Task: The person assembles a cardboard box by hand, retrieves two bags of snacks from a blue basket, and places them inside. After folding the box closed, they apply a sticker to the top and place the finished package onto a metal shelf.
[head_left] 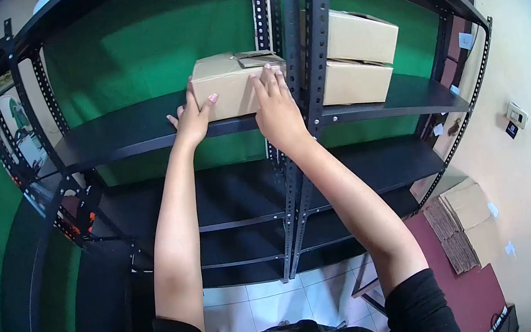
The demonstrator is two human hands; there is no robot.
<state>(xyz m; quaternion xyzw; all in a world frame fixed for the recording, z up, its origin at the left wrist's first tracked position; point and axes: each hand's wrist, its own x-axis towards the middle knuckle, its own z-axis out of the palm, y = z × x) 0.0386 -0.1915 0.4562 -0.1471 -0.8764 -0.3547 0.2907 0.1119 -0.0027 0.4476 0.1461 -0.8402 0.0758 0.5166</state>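
Note:
A brown cardboard box (227, 83) rests on the upper black shelf, against the upright posts at its right. My left hand (192, 116) grips its left front corner, thumb on the front face and fingers along the side. My right hand (279, 110) lies against the right part of the front, fingers reaching up to the top edge. A torn or raised flap shows on the box's top near the right fingertips. Across the posts, an upper cardboard box (363, 37) sits on a lower cardboard box (357, 81).
Perforated metal posts (316, 43) stand just right of my right hand. Lower black shelves (235, 194) run beneath. Green cloth (147, 47) hangs behind the rack. Flattened cardboard (467, 226) lies on a dark red surface (464, 301) at the lower right, near the wall.

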